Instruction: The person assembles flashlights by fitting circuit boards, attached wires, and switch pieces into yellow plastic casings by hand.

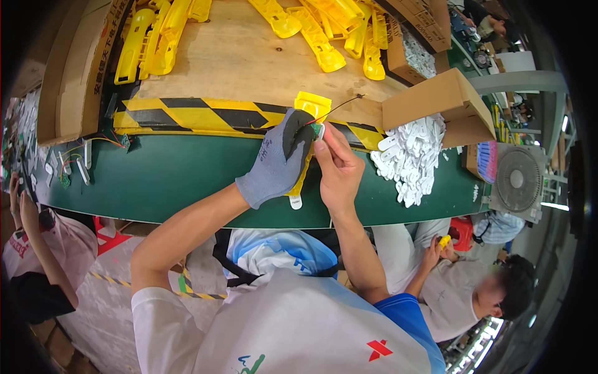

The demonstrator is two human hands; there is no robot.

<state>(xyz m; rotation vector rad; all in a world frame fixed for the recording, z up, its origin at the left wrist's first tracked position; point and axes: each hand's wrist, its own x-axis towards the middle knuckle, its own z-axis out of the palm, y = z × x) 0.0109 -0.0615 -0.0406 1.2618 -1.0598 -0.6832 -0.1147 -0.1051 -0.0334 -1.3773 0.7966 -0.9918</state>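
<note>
Where my left hand [277, 159] was: inside a grey glove, it was closed around a yellow plastic shell [313, 103], whose upper end stood out past my fingers.
Right hand [342, 168]: it was bare, and its thumb and forefinger were pinching a small green-and-white part [320, 131] against the shell.
Dark wire [339, 107]: it rose from between my two hands, toward the right.
White tip [296, 202]: it showed just below the shell; I could not tell if it touched it.
Green table [205, 181]: it lay under both my hands.
Striped tape [240, 117]: black and yellow, it ran along the near edge of the wooden board [227, 62].
Yellow shells [324, 53]: they lay in two groups on this board, at left and at right.
White pieces [408, 168]: many of them were heaped at my right, beside an open cardboard box [433, 100].
Circuit boards [65, 180]: they lay with wires at the far left.
Co-worker [461, 280]: at my right, this person held something small and yellow [444, 241].
</note>
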